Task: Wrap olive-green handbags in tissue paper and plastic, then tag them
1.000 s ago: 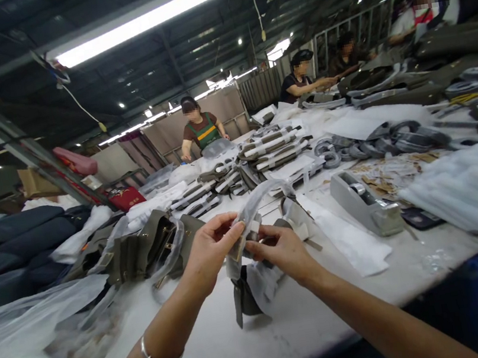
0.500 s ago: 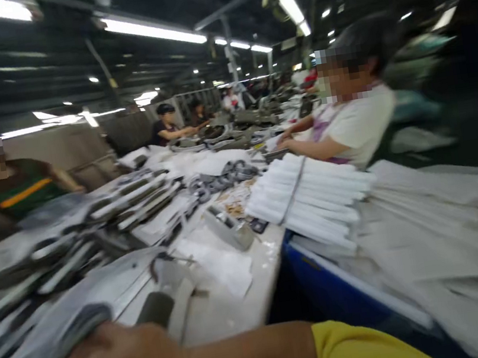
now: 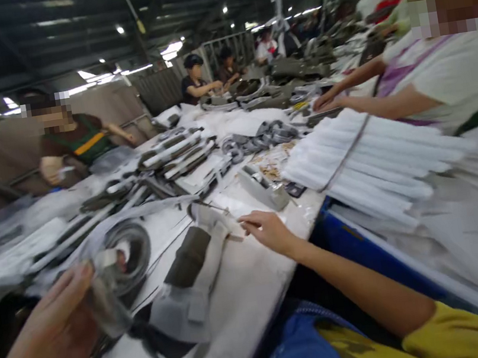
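My left hand [image 3: 58,325] is at the lower left, closed round a grey coiled band [image 3: 139,250] that has clear plastic about it. A fingertip shows through the coil's centre. Beyond the pale worktop's near edge, my right hand [image 3: 269,231] reaches in with fingers drawn together beside a pale strip; whether something small is between them cannot be made out. Between my hands lies a rolled olive piece [image 3: 192,256] with white wrapping [image 3: 183,316] and dark straps on it. A grey tape dispenser [image 3: 262,187] stands just past my right hand.
A strapped bundle of white rolls [image 3: 366,160] lies at right, above a blue bin [image 3: 342,241]. Stacked olive and white pieces [image 3: 177,155] and grey coils [image 3: 260,139] cover the table's middle. Co-workers sit at left [image 3: 80,137] and right [image 3: 448,76].
The view has swung left, so things sit further right. My right hand has gone from the coil at lower left over to the strip near the dispenser. The coil is now lifted in my left hand.
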`<state>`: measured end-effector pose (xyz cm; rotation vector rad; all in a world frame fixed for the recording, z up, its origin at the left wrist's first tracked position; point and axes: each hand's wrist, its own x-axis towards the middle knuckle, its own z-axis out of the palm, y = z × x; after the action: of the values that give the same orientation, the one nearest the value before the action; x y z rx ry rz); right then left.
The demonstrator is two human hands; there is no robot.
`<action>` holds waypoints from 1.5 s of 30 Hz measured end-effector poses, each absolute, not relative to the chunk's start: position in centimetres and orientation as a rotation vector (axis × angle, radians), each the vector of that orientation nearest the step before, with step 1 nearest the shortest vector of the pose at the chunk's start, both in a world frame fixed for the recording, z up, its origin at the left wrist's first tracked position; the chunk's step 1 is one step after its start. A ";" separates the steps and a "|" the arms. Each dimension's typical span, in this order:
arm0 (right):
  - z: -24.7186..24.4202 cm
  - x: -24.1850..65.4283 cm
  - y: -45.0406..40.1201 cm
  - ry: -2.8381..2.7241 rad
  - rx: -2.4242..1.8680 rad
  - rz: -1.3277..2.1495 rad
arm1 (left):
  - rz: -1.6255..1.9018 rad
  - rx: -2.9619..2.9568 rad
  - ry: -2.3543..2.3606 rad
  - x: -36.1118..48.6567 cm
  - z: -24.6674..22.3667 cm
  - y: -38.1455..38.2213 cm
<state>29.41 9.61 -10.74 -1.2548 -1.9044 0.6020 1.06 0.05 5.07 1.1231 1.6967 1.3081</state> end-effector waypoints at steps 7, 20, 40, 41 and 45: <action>-15.9 27.0 12.3 -2.134 -1.376 0.640 | 1.632 0.956 1.525 2.1 6.2 -1.7; -16.1 24.9 14.8 -2.234 -1.626 0.799 | 1.492 1.115 1.530 1.7 1.9 -3.0; -4.9 22.8 7.9 -1.956 -0.651 1.210 | 1.449 1.069 1.516 2.1 2.4 -3.7; -4.9 22.7 7.9 -1.954 -0.629 1.218 | 1.439 1.086 1.533 2.0 2.3 -3.8; -4.1 22.4 8.1 -1.964 -0.568 1.213 | 1.398 1.154 1.592 2.0 2.2 -4.0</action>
<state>22.39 8.10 -4.12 -0.5677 -1.9644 1.2130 2.01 -3.96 2.24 1.1543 1.5918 1.3976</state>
